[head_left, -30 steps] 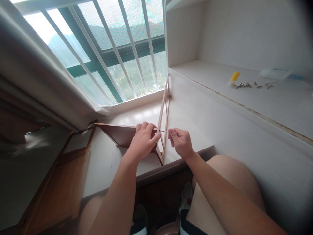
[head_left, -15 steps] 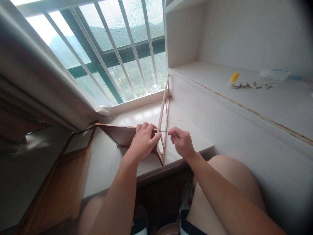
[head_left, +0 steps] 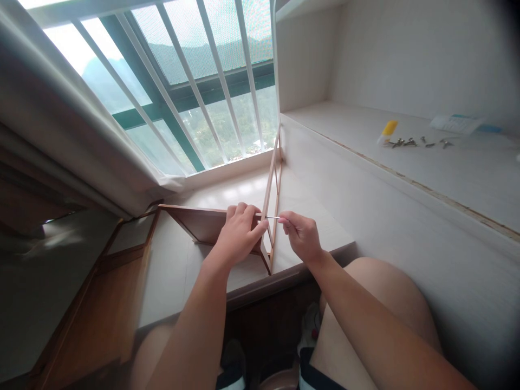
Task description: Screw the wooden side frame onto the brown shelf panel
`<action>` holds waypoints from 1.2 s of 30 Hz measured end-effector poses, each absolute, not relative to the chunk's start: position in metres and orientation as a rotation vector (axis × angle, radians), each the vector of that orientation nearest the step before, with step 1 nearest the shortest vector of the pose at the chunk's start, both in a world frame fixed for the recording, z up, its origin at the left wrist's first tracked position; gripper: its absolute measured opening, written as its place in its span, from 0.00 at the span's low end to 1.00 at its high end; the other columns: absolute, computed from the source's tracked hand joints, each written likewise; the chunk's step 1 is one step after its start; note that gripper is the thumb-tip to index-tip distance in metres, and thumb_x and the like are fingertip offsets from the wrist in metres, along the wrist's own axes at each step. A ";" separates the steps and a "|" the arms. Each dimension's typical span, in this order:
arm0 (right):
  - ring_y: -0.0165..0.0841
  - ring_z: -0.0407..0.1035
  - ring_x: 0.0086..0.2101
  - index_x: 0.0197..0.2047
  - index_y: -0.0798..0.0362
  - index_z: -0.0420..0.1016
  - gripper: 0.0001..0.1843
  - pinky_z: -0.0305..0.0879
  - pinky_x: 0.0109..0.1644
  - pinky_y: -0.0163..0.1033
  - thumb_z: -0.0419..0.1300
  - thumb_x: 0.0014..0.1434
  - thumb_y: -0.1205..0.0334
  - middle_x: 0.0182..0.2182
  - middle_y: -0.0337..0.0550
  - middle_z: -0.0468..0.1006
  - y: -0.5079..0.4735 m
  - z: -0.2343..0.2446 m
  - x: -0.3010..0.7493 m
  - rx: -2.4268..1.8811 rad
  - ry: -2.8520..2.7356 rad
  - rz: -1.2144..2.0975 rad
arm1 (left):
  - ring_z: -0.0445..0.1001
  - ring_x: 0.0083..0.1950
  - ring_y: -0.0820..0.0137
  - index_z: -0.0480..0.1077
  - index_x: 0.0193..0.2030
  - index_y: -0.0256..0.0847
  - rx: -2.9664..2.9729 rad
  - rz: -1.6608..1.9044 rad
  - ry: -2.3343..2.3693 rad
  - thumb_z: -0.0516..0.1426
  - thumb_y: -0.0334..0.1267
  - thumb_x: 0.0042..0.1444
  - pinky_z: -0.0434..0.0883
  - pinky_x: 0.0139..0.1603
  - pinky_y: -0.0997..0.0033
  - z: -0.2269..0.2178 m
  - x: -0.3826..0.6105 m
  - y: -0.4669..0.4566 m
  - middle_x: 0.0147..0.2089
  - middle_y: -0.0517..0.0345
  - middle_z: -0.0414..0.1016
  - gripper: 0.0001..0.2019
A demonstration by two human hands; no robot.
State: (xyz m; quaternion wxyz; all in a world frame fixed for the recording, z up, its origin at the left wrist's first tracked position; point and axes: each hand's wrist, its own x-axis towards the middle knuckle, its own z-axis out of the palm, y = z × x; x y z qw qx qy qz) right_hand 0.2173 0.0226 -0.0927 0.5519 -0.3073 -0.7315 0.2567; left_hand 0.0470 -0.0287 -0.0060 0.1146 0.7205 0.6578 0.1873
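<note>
A brown wooden shelf panel [head_left: 207, 219] meets a slender side frame [head_left: 277, 176] at a corner on the pale ledge. My left hand [head_left: 240, 227] wraps over this joint, fingers on top and thumb near the side frame. In my closed right hand [head_left: 299, 233] is a thin metal rod that looks like a hex key [head_left: 273, 218]. Its far tip meets the side frame beside my left thumb; its other end is hidden in my fingers.
Several metal screws [head_left: 410, 142] lie on the white shelf [head_left: 447, 168] at right, near a yellow-topped item [head_left: 389, 129] and a clear plastic bag [head_left: 457, 123]. A barred window [head_left: 182, 81] stands beyond the ledge, with a curtain [head_left: 81, 97] at left.
My right hand has shifted very slightly, its fingers a little turned around the hex key. The left hand and the wooden frame look the same.
</note>
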 end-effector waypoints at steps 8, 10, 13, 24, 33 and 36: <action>0.32 0.71 0.29 0.41 0.53 0.77 0.14 0.65 0.35 0.35 0.53 0.67 0.56 0.26 0.43 0.76 0.026 -0.098 0.219 -0.704 -1.747 0.557 | 0.58 0.55 0.58 0.66 0.45 0.46 2.116 0.554 1.922 0.47 0.53 0.63 0.61 0.57 0.56 -0.006 0.046 -0.028 0.49 0.56 0.66 0.16; 0.32 0.71 0.28 0.40 0.53 0.77 0.14 0.65 0.34 0.35 0.53 0.67 0.56 0.26 0.44 0.76 0.028 -0.100 0.219 -0.702 -1.747 0.561 | 0.58 0.55 0.58 0.66 0.45 0.46 2.116 0.547 1.926 0.47 0.53 0.62 0.61 0.57 0.56 -0.007 0.046 -0.028 0.49 0.55 0.66 0.16; 0.31 0.70 0.28 0.39 0.53 0.77 0.14 0.63 0.33 0.35 0.53 0.67 0.55 0.26 0.43 0.76 0.029 -0.102 0.219 -0.697 -1.755 0.562 | 0.58 0.55 0.57 0.66 0.46 0.46 2.113 0.543 1.936 0.47 0.54 0.62 0.61 0.57 0.56 -0.007 0.045 -0.028 0.49 0.55 0.66 0.17; 0.28 0.60 0.22 0.31 0.52 0.71 0.15 0.56 0.29 0.34 0.53 0.67 0.55 0.20 0.37 0.66 0.023 -0.092 0.219 -0.755 -1.744 0.702 | 0.58 0.55 0.57 0.66 0.45 0.46 2.112 0.548 1.940 0.47 0.53 0.62 0.62 0.57 0.56 -0.007 0.045 -0.028 0.48 0.55 0.66 0.16; 0.27 0.55 0.19 0.24 0.53 0.68 0.23 0.52 0.25 0.34 0.52 0.66 0.48 0.15 0.35 0.60 0.016 -0.084 0.215 -0.838 -1.582 0.991 | 0.58 0.55 0.57 0.66 0.45 0.46 2.110 0.553 1.936 0.47 0.54 0.62 0.62 0.57 0.56 -0.007 0.046 -0.028 0.48 0.55 0.66 0.17; 0.26 0.53 0.18 0.23 0.54 0.67 0.24 0.50 0.23 0.34 0.53 0.65 0.47 0.14 0.33 0.58 0.014 -0.082 0.213 -0.827 -1.507 1.101 | 0.58 0.55 0.57 0.66 0.45 0.46 2.109 0.552 1.935 0.46 0.54 0.62 0.62 0.57 0.55 -0.007 0.046 -0.028 0.48 0.55 0.65 0.17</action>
